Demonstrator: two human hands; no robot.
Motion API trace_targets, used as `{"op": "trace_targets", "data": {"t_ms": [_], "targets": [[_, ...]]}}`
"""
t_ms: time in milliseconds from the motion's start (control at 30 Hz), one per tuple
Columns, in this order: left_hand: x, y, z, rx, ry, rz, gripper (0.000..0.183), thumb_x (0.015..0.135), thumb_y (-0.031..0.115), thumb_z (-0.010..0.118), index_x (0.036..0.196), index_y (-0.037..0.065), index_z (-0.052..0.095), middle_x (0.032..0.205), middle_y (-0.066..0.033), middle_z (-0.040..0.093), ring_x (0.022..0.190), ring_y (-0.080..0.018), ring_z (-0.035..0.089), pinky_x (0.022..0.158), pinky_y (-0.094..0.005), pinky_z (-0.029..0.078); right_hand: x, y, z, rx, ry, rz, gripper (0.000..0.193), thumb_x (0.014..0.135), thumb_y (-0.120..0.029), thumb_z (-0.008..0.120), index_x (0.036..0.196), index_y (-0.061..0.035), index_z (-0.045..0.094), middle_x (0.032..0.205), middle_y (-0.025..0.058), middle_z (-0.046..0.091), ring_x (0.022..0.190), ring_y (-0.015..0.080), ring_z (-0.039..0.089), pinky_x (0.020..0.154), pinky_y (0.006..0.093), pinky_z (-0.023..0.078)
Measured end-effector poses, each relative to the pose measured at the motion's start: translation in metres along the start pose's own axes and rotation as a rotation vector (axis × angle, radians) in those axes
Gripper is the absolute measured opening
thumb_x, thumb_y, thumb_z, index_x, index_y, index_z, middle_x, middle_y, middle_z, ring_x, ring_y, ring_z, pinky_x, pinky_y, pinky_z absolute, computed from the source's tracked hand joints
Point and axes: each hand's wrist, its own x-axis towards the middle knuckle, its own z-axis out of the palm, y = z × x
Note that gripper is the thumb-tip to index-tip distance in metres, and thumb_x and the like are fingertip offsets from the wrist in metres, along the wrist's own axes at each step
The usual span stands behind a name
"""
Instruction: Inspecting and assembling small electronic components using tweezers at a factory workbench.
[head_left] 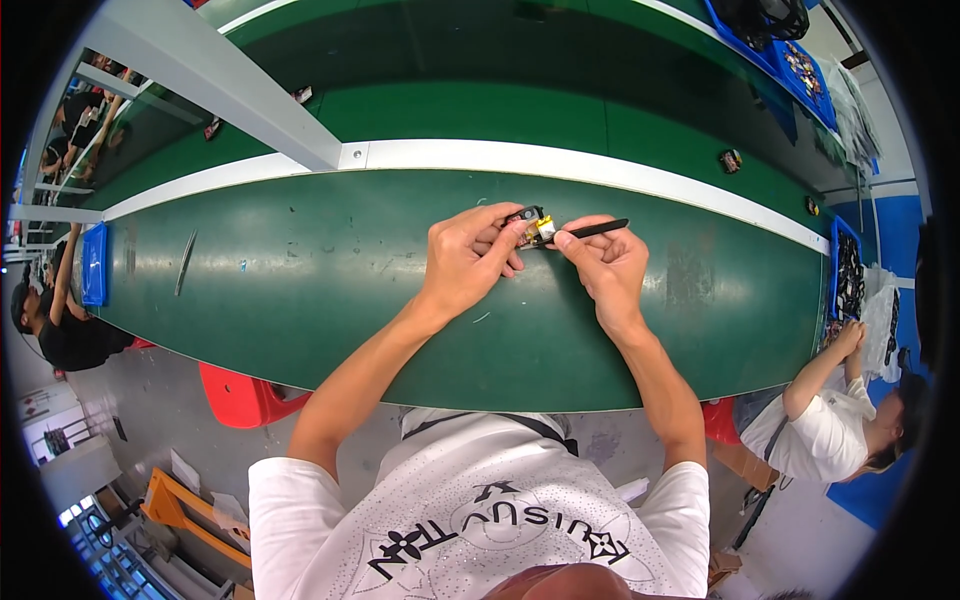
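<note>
I wore a white short-sleeved T-shirt (470,462) speckled with dark dots and printed with curved black lettering (526,515) and flower motifs (404,546); a black band (541,427) crossed my waist.

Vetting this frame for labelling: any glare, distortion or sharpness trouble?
Head view: fisheye bows the white rail, with black vignetting at the corners; head view: pale glare patches on the green tabletop; head view: the small black-and-yellow component is partly covered by the left fingers, too small to judge fine focus.
</note>
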Motion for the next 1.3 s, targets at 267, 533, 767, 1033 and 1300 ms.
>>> {"op": "trace_targets", "data": {"t_ms": [267,533,767,1033,1300], "targets": [[-0.001,-0.003,0.001,0.129,0.009,0.129,0.020,0.097,0.000,0.066,0.115,-0.007,0.070,0.087,-0.0116,0.071,0.066,-0.0163,0.072,0.052,-0.0244,0.058,0.001,-0.002,0.000,0.001,0.009,0.003,0.014,0.091,-0.005,0.075,0.102,0.0001,0.069,0.077,0.0047,0.070,0.049,0.0008,0.043,0.042,0.0194,0.025],[-0.002,-0.004,0.000,0.165,-0.006,0.169,0.019,0.096,-0.002,0.065,0.114,-0.007,0.070,0.087,-0.0113,0.070,0.066,-0.0168,0.072,0.051,-0.0249,0.058,0.000,-0.006,-0.002,-0.011,0.013,0.046,0.013,0.090,0.005,0.073,0.102,0.0068,0.068,0.094,0.0136,0.074,0.086,0.0149,0.073,0.076,0.0240,0.058],[0.001,-0.004,-0.003,0.099,-0.051,0.092,0.021,0.098,0.002,0.065,0.117,-0.008,0.069,0.088,-0.0120,0.069,0.066,-0.0177,0.072,0.051,-0.0260,0.058,0.000,-0.004,-0.004,-0.015,0.006,0.040,0.013,0.090,0.005,0.074,0.102,0.0064,0.068,0.094,0.0133,0.074,0.086,0.0151,0.073,0.076,0.0241,0.058],[0.007,-0.003,-0.016,-0.279,-0.236,-0.211,0.027,0.103,0.011,0.062,0.118,-0.010,0.068,0.088,-0.0152,0.071,0.063,-0.0196,0.071,0.052,-0.0277,0.059,-0.002,0.004,-0.012,-0.073,-0.062,-0.139,0.016,0.087,0.004,0.079,0.100,0.0028,0.070,0.087,0.0059,0.073,0.059,-0.0001,0.049,0.052,0.0171,0.035],[0.007,-0.004,-0.017,-0.302,-0.261,-0.194,0.026,0.103,0.011,0.061,0.118,-0.009,0.068,0.088,-0.0153,0.071,0.063,-0.0191,0.071,0.052,-0.0277,0.059,-0.004,0.008,-0.007,-0.215,-0.026,-0.424,0.010,0.083,0.002,0.082,0.090,0.0008,0.076,0.083,0.0024,0.075,0.052,-0.0003,0.040,0.047,0.0200,0.027]]}}
